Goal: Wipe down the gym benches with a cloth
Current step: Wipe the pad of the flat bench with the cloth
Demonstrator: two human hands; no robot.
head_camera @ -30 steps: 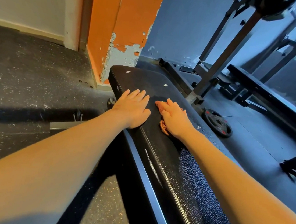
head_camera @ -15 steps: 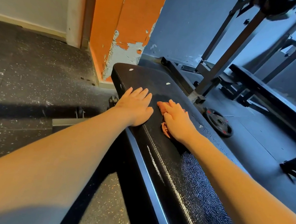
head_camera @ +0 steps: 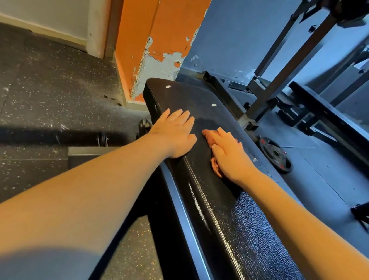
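Little has shifted in the last second: both hands lie almost where they were on the black padded bench point(head_camera: 249, 226), and the view has only drifted sideways. A second bench point(head_camera: 332, 114) stands well apart to the right. Both arms reach out straight. The left hand point(head_camera: 175, 134) rests flat with straight fingers near the pad's left edge. The right hand point(head_camera: 229, 156), fingers also straight, presses one orange cloth point(head_camera: 215, 166) onto mid-pad, just beside the left. One weight plate point(head_camera: 275, 154) lies on the floor, its red marks too small to read. Two white flecks point(head_camera: 168, 86) dot the pad's far end.
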